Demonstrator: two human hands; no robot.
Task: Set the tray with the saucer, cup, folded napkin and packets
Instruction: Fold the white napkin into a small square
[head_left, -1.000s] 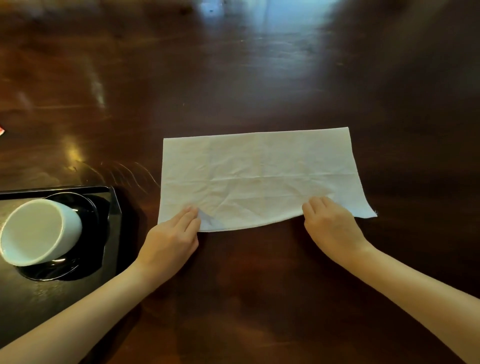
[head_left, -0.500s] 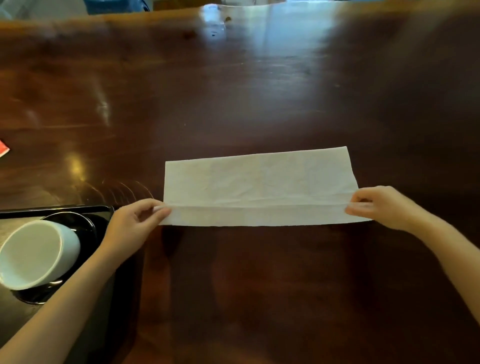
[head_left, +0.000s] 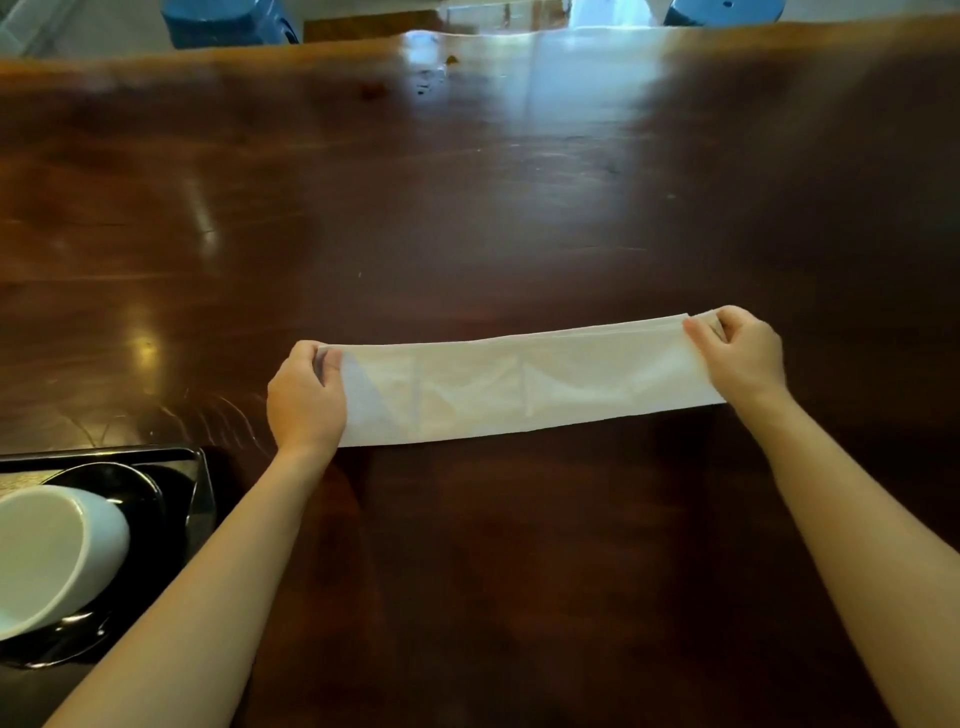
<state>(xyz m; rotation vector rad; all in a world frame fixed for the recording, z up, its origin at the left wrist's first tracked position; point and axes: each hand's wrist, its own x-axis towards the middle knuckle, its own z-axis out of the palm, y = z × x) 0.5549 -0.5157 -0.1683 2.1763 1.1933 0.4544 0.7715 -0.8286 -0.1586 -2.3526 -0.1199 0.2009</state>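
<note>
A white napkin (head_left: 524, 387) lies folded into a long narrow strip on the dark wooden table. My left hand (head_left: 306, 400) pinches its left end at the far corner. My right hand (head_left: 740, 356) pinches the right end the same way. At the bottom left stands a black tray (head_left: 200, 467). A black saucer (head_left: 140, 486) sits on it, and a white cup (head_left: 52, 551) lies tilted on the saucer with its mouth facing me. No packets are in view.
The glossy wooden table (head_left: 467, 208) stretches far ahead to its back edge. Beyond that edge are blue seats (head_left: 228, 21) at the top left and top right.
Both hands have carried the napkin's near edge away from me to its far edge, halving the wide sheet into a narrow strip. The view has tilted up; the red scrap at far left is out of sight.
</note>
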